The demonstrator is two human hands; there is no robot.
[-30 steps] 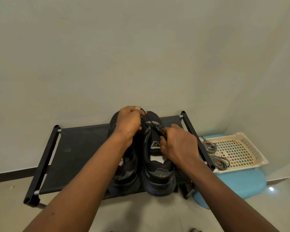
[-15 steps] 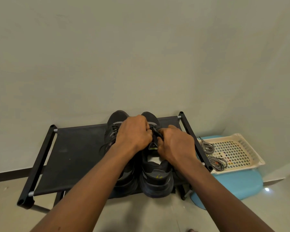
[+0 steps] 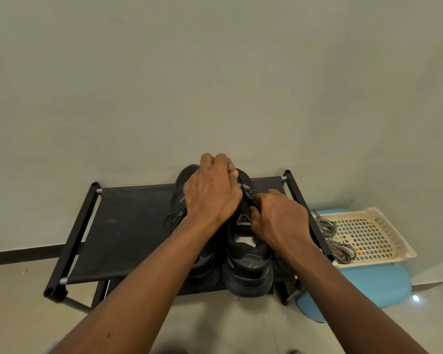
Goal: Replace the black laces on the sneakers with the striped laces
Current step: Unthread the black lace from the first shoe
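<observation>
Pair of chunky black sneakers [image 3: 248, 267] on a black fabric-topped metal rack [image 3: 128, 226], left hand [image 3: 211, 192] curled, gripping a thin black lace [image 3: 244, 194], right hand [image 3: 279, 218] seemingly pinching it near the tongue, coiled black-and-white striped laces [image 3: 340, 250] in a cream plastic basket [image 3: 384, 226] beside the rack.

1. Two black sneakers: left sneaker [image 3: 187, 178], right sneaker [image 3: 248, 267].
2. Two black laces: left lace [image 3: 170, 221], right lace [image 3: 244, 198].
3. Two striped lace bundles: far bundle [image 3: 326, 226], near bundle [image 3: 342, 251].
4. Two hands: left hand [image 3: 212, 192], right hand [image 3: 279, 218].
5. One cream basket [image 3: 388, 227].
6. One black rack [image 3: 128, 226].
7. One blue stool [image 3: 356, 284].
</observation>
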